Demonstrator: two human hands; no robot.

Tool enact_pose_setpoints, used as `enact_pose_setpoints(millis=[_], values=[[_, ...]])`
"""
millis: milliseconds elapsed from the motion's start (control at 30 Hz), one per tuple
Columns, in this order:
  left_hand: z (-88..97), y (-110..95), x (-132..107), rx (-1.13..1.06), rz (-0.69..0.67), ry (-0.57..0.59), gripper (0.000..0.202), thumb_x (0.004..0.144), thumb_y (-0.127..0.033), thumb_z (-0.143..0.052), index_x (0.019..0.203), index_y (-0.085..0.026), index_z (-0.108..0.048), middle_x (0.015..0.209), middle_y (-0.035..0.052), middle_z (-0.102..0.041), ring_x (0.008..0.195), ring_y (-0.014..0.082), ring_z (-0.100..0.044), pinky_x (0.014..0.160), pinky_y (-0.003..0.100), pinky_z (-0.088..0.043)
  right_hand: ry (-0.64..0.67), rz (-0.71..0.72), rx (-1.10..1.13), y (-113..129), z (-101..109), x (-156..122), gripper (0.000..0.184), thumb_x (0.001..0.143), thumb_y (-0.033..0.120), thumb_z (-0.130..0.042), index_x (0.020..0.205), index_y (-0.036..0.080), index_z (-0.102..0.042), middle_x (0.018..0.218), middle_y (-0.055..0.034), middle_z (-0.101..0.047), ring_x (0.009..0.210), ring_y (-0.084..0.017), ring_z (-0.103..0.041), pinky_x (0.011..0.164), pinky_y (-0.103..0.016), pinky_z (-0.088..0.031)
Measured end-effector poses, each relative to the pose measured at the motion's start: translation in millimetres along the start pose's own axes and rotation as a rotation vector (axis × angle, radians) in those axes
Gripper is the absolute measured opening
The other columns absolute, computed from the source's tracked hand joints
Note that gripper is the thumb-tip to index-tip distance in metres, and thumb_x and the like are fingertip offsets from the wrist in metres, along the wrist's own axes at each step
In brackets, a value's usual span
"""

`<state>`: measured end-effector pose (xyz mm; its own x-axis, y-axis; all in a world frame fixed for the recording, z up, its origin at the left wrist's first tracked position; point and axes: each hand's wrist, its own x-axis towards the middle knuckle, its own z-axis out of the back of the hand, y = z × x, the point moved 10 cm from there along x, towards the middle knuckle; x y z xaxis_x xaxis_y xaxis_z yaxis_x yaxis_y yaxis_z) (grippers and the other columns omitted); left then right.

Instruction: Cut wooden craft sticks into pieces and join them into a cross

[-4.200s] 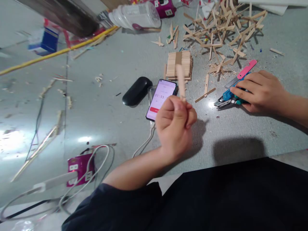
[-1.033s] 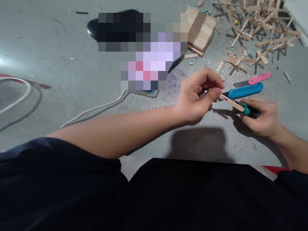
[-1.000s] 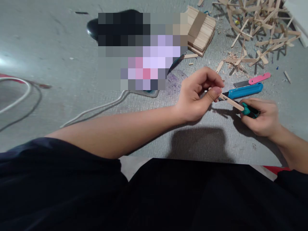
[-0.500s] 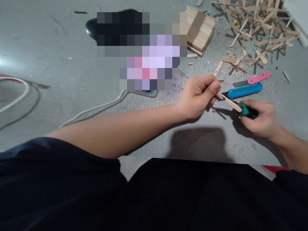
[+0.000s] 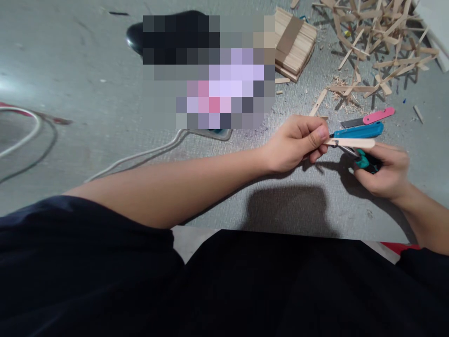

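At the far left the case (image 5: pixel 134 42) lies partly blurred, the cord (image 5: pixel 150 152) below it, both much as half a second ago; the bundle (image 5: pixel 297 47) also stays put. The left hand (image 5: pixel 298 142) has its thumb and fingers closed on one end of the stick (image 5: pixel 354 142), which is above the table. Half a second ago the stick slanted down toward the pliers; now it lies nearly level, its free end before the right hand's knuckles. The cutter (image 5: pixel 359 131), under the right hand's fingers four seconds ago, lies free just behind the stick. The pliers (image 5: pixel 363 160) reach the stick's notch, the right hand (image 5: pixel 387 171) curled firmly round their handles; how far their tips part, I cannot tell
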<state>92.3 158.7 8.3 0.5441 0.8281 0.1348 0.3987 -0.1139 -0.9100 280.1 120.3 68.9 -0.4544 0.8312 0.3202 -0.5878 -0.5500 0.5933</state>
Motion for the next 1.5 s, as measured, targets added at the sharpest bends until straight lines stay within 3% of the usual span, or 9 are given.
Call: enact_pose_setpoints(millis=[167, 467, 700, 800, 900, 967, 1233, 1500], values=[[4.9, -4.2, -5.3, 0.07, -0.076, -0.078, 0.075, 0.098, -0.091, -0.106, 0.086, -0.024, -0.075, 0.058, -0.0047, -0.062, 0.045, 0.0105, -0.052, 0.045, 0.025, -0.044, -0.067, -0.041, -0.082, -7.8, 5.2, 2.7, 0.02, 0.079, 0.021, -0.08, 0.096, 0.033, -0.081, 0.078, 0.0014, -0.072, 0.064, -0.023, -0.064, 0.061, -0.041, -0.055], [15.9, -14.3, -15.4, 0.306, -0.201, -0.237, 0.066, 0.111, -0.079, -0.1, 0.086, -0.025, -0.073, 0.054, -0.0063, -0.06, 0.041, 0.0095, -0.048, 0.04, 0.024, -0.03, -0.177, -0.057, -0.186, -8.9, 3.8, -4.3, 0.016, 0.083, 0.028, -0.086, 0.097, 0.031, -0.079, 0.079, -0.0019, -0.07, 0.067, -0.025, -0.06, 0.062, -0.043, -0.053], [22.5, -30.4, -27.9, 0.394, -0.299, -0.376, 0.066, 0.114, -0.077, -0.097, 0.083, -0.024, -0.074, 0.055, -0.0048, -0.061, 0.043, 0.0099, -0.05, 0.043, 0.026, -0.031, -0.247, -0.097, -0.192, -21.7, 12.7, -2.8, 0.014, 0.086, 0.03, -0.084, 0.099, 0.032, -0.08, 0.077, -0.001, -0.064, 0.064, -0.024, -0.054, 0.061, -0.042, -0.049], [22.5, -21.0, -22.5, 0.303, -0.223, -0.32, 0.069, 0.111, -0.084, -0.098, 0.085, -0.024, -0.078, 0.056, -0.0036, -0.064, 0.044, 0.0106, -0.054, 0.044, 0.024, -0.037, -0.243, -0.074, -0.214, -23.7, 8.7, -3.7, 0.022, 0.084, 0.03, -0.084, 0.105, 0.032, -0.081, 0.084, -0.0034, -0.075, 0.07, -0.028, -0.065, 0.066, -0.045, -0.058], [20.5, -12.6, -17.0, 0.198, -0.145, -0.262, 0.071, 0.109, -0.089, -0.097, 0.087, -0.024, -0.079, 0.054, -0.0039, -0.063, 0.044, 0.011, -0.053, 0.047, 0.025, -0.044, -0.215, -0.044, -0.221, -22.5, 0.5, -5.7, 0.031, 0.082, 0.028, -0.082, 0.113, 0.033, -0.084, 0.105, -0.0082, -0.09, 0.093, -0.036, -0.084, 0.086, -0.053, -0.073], [17.4, -7.8, -14.7, 0.15, -0.097, -0.222, 0.07, 0.113, -0.089, -0.093, 0.089, -0.024, -0.078, 0.054, -0.0038, -0.063, 0.044, 0.0117, -0.054, 0.048, 0.027, -0.048, -0.205, -0.036, -0.224, -21.9, -2.7, -6.9, 0.035, 0.083, 0.026, -0.082, 0.117, 0.033, -0.086, 0.115, -0.0096, -0.094, 0.103, -0.039, -0.089, 0.095, -0.057, -0.076], [5.2, 3.7, -13.6, 0.098, -0.045, -0.09, 0.067, 0.119, -0.086, -0.087, 0.095, -0.025, -0.073, 0.056, -0.0039, -0.065, 0.042, 0.0114, -0.054, 0.046, 0.026, -0.045, -0.278, 0.086, -0.182, -9.6, 1.3, -9.9, 0.041, 0.088, 0.026, -0.085, 0.128, 0.031, -0.09, 0.118, -0.0119, -0.095, 0.102, -0.042, -0.093, 0.09, -0.061, -0.077], [-0.7, 9.0, -12.2, 0.068, 0.028, -0.007, 0.069, 0.117, -0.089, -0.086, 0.094, -0.027, -0.066, 0.056, -0.004, -0.065, 0.041, 0.0105, -0.048, 0.044, 0.026, -0.04, -0.223, -0.014, -0.264, -16.1, 0.0, -10.2, 0.03, 0.093, 0.032, -0.087, 0.123, 0.035, -0.093, 0.115, -0.0112, -0.096, 0.103, -0.043, -0.092, 0.093, -0.063, -0.078]])
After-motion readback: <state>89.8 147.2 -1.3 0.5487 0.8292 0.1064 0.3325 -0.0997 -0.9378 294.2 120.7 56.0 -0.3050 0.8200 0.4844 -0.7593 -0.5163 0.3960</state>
